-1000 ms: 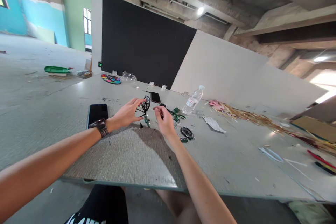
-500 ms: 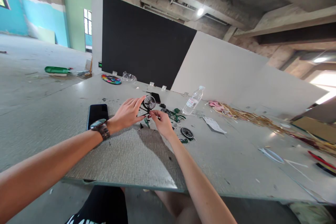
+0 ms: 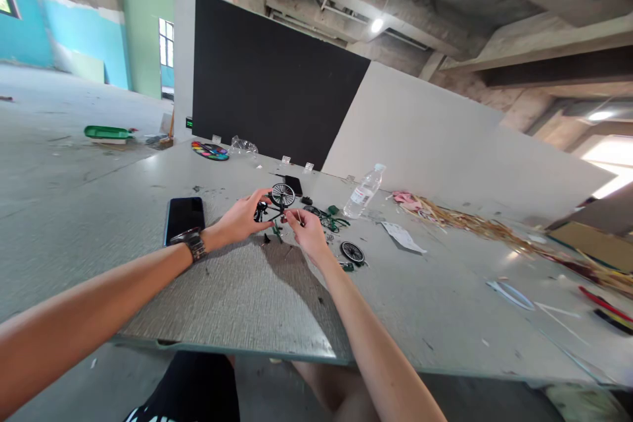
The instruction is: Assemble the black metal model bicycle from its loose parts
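Between my hands is a small black model bicycle, one spoked wheel raised at its far end. My left hand grips it from the left, thumb and fingers curled around the frame. From the right, my right hand pinches at the frame's near end; any small part between those fingertips is too tiny to make out. Just beyond my right hand lies a green model bicycle. A loose spoked wheel rests to the right of my wrist, and small green pieces lie below the black bicycle.
A phone lies left of my left hand, and a dark flat device behind the bicycle. A clear bottle stands to the right, near a paper sheet. Straw-like strips run along the white panel. A paint palette sits farther back.
My left hand's fingers have shifted down and left along the bicycle, exposing more of its black frame. The raised wheel sits slightly lower. My right hand stays pinched at nearly the same spot.
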Available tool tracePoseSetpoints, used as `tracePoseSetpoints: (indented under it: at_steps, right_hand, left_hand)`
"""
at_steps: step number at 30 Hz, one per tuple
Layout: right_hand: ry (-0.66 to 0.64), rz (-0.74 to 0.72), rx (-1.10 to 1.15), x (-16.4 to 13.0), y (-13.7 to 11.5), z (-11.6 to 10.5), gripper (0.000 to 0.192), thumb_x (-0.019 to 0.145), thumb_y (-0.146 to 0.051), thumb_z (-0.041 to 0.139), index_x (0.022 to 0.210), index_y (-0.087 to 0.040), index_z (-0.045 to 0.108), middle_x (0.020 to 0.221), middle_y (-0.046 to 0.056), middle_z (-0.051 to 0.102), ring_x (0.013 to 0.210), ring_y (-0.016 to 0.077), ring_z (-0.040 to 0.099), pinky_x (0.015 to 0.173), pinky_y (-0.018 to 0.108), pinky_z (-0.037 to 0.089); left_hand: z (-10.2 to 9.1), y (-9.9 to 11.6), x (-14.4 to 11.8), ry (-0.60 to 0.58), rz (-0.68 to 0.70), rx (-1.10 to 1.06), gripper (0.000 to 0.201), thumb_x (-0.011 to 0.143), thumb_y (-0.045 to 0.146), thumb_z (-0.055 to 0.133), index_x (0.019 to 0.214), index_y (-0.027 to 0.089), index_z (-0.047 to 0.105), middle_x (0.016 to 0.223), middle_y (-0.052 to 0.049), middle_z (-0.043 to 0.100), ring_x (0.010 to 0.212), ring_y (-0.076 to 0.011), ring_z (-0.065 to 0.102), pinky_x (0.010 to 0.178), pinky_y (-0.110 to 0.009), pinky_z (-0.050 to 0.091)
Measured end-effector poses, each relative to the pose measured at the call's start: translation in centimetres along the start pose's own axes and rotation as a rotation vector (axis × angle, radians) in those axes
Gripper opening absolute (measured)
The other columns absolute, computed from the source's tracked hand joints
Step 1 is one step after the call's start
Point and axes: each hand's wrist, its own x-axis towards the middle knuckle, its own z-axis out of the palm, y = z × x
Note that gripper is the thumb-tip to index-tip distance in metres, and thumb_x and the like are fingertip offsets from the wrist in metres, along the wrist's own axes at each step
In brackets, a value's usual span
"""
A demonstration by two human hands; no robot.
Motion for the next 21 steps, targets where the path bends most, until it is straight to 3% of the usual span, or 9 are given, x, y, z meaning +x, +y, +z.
tracePoseSetpoints:
  at_steps: [6, 10, 14, 18, 21]
  right_hand:
    - [0.066, 0.012, 0.016, -0.1, -0.4, 0.1, 0.051, 0.091, -0.063, 0.053, 0.102, -0.015, 0.068, 0.085, 0.007, 0.071, 0.068, 0.0174, 0.059, 0.057, 0.027, 0.043]
    - [0.111, -0.083, -0.183, 0.0, -0.8, -0.9, 0.043, 0.095, -0.056, 0.05, 0.099, -0.017, 0.067, 0.087, 0.007, 0.07, 0.076, 0.0191, 0.062, 0.069, 0.029, 0.045]
    - [0.076, -0.081, -0.513, 0.3, 0.1, -2.6, 0.026, 0.093, -0.04, 0.058, 0.105, -0.018, 0.067, 0.085, 0.005, 0.067, 0.075, 0.0185, 0.061, 0.073, 0.03, 0.045]
    - [-0.02, -0.037, -0.641, 0.7, 2.0, -3.7, 0.019, 0.089, -0.012, 0.054, 0.102, -0.014, 0.069, 0.097, 0.01, 0.07, 0.089, 0.0189, 0.063, 0.083, 0.031, 0.046]
    - [-0.096, 0.01, -0.667, 0.7, 2.7, -3.8, 0.022, 0.088, -0.008, 0.055, 0.102, -0.014, 0.072, 0.099, 0.011, 0.072, 0.09, 0.019, 0.065, 0.084, 0.031, 0.047]
  left_hand:
    - [0.2, 0.1, 0.0, 0.06, -0.02, -0.004, 0.074, 0.079, 0.044, 0.075, 0.141, 0.023, 0.041, 0.124, -0.01, 0.067, 0.116, -0.0282, 0.062, 0.1, -0.042, 0.044]
    - [-0.2, 0.2, 0.3, 0.191, -0.072, -0.079, 0.07, 0.078, 0.046, 0.077, 0.135, 0.021, 0.045, 0.12, -0.01, 0.069, 0.115, -0.0265, 0.063, 0.101, -0.041, 0.044]
    - [-0.3, -0.4, 0.6, 0.267, -0.158, -0.202, 0.069, 0.078, 0.047, 0.076, 0.134, 0.02, 0.048, 0.12, -0.01, 0.069, 0.112, -0.0239, 0.063, 0.099, -0.039, 0.046]
    - [-0.1, -0.8, 0.8, 0.261, -0.281, -0.371, 0.071, 0.079, 0.054, 0.072, 0.136, 0.017, 0.051, 0.12, -0.011, 0.067, 0.099, -0.0213, 0.064, 0.084, -0.034, 0.05]
    - [-0.2, -0.6, 0.8, 0.21, -0.332, -0.457, 0.068, 0.085, 0.056, 0.065, 0.137, 0.014, 0.052, 0.12, -0.012, 0.067, 0.095, -0.0203, 0.064, 0.075, -0.03, 0.049]
